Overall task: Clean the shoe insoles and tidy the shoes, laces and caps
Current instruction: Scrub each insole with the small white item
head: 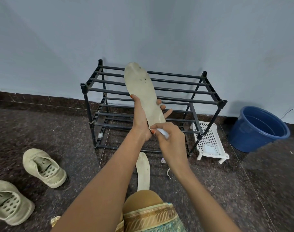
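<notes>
Head cam (wide-angle), facing fwd and down, floor (pixel 226 181) near, wall (pixel 142 30) ahead

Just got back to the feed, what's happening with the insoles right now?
A person holds one insole upright in the left hand, in front of the black shoe rack. The right hand pinches a small white cloth against its lower end, apparently wiping it. The second insole lies on the floor below, and both shoes sit on the floor to the left. A blue bucket stands at the right.
</notes>
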`<state>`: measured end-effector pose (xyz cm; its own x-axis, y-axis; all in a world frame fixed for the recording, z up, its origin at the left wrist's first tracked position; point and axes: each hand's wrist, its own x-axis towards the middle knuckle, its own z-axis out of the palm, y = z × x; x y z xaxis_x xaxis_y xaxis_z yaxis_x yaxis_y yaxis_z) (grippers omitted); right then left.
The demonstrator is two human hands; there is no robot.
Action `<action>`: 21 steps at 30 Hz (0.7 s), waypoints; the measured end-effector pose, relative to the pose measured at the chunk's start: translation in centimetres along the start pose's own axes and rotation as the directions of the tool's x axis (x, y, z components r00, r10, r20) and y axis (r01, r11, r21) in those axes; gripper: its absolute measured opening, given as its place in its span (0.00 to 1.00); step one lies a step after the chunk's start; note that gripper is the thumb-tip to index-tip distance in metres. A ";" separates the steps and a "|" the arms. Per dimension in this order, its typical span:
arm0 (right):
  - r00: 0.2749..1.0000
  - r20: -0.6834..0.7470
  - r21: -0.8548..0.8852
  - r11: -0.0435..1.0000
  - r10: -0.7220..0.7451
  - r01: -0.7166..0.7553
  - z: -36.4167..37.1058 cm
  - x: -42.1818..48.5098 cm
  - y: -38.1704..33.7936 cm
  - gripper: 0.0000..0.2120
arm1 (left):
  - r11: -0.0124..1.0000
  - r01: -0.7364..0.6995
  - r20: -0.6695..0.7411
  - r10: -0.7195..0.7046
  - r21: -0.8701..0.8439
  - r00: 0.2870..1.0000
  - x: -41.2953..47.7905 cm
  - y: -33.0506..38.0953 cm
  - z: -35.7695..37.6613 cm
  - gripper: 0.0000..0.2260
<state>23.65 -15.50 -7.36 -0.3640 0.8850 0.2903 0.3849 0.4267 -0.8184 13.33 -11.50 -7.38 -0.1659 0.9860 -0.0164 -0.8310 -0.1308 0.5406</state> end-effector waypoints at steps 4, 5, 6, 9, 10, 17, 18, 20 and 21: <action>0.990 -0.045 -0.168 0.978 -0.132 0.123 0.0 1.2 -0.3 0.07 | 0.996 0.070 0.039 -0.072 0.047 0.997 -0.2 -0.3 0.1 0.34; 0.986 -0.056 -0.200 0.969 -0.160 0.146 0.0 1.6 -0.3 0.07 | 0.992 0.102 0.047 -0.106 0.074 0.993 -0.2 -0.2 0.1 0.35; 0.980 -0.063 -0.234 0.958 -0.187 0.167 0.0 2.0 -0.3 0.07 | 0.986 0.131 0.051 -0.137 0.100 0.989 -0.2 -0.2 0.0 0.36; 0.964 -0.065 -0.308 0.924 -0.258 0.226 0.0 2.6 0.1 0.06 | 0.974 0.164 0.053 -0.175 0.156 0.983 0.0 -0.1 -0.4 0.37; 0.960 -0.060 -0.323 0.915 -0.275 0.242 0.0 2.6 0.3 0.06 | 0.971 0.172 0.058 -0.184 0.168 0.981 0.0 -0.1 -0.4 0.38; 0.939 -0.002 -0.371 0.872 -0.344 0.319 -0.5 0.9 2.1 0.11 | 0.986 0.160 0.061 -0.163 0.052 0.985 0.1 -0.2 -0.4 0.35; 0.936 0.004 -0.375 0.867 -0.352 0.328 -0.6 0.7 2.2 0.12 | 0.985 0.164 0.060 -0.166 0.051 0.984 0.1 -0.2 -0.4 0.35; 0.933 0.010 -0.378 0.862 -0.361 0.338 -0.7 0.6 2.1 0.11 | 0.985 0.171 0.060 -0.172 0.033 0.983 0.0 -0.2 -0.3 0.35; 0.933 0.006 -0.378 0.863 -0.360 0.335 -0.8 0.7 2.0 0.11 | 0.984 0.177 0.063 -0.178 0.028 0.982 0.0 -0.2 -0.2 0.36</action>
<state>24.80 -13.85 -8.40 -0.4835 0.6709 0.5623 0.5306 0.7355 -0.4214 13.38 -11.49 -7.65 0.0185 0.9981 -0.0594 -0.8321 0.0483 0.5525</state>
